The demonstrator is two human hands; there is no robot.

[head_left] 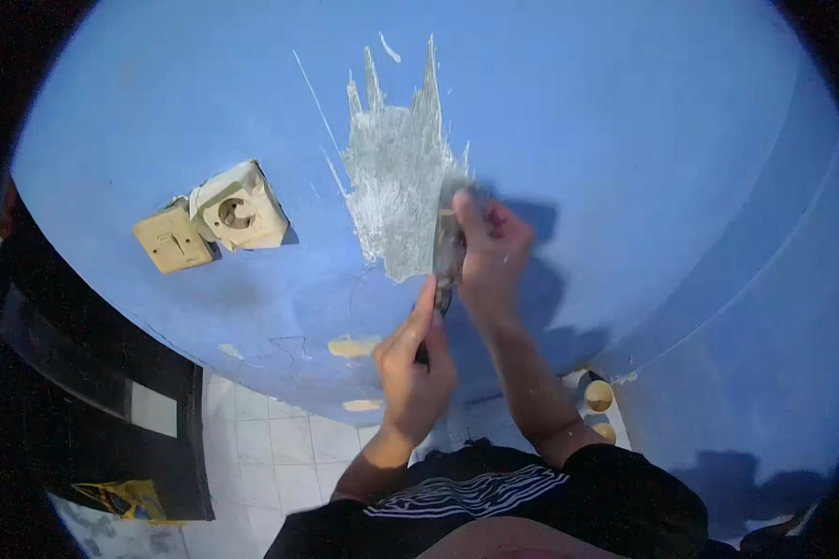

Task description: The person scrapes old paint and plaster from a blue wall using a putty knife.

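Head view, looking at a blue wall. A scraper is held against the wall with both hands, its blade set at the right edge of a scraped patch where the paint is gone and grey-white plaster shows, with thin streaks running up from it.

Right hand: fingers curled over the upper part of the tool, pressing the blade flat to the wall. Closed on the scraper, no gap visible.

Left hand: wrapped around the lower handle end, thumb lying up along it. Also closed on the tool; the handle itself is mostly hidden inside the grip.

Left of the patch, 2 cream fittings sit side by side on the wall: a switch and a socket, both tilted in this view, well apart from the blade. Below the patch, several small chipped spots show pale filler. White floor tiles lie at the foot of the wall, with 2 round tan objects low on the right, too small to identify.

Judgement on technique: keep the blade at a shallow angle so it lifts paint without gouging plaster; let the upper hand supply pressure and the lower hand steer; work outward from the bare edge, where loose paint gives way most easily. Keep strokes away from the electrical fittings.
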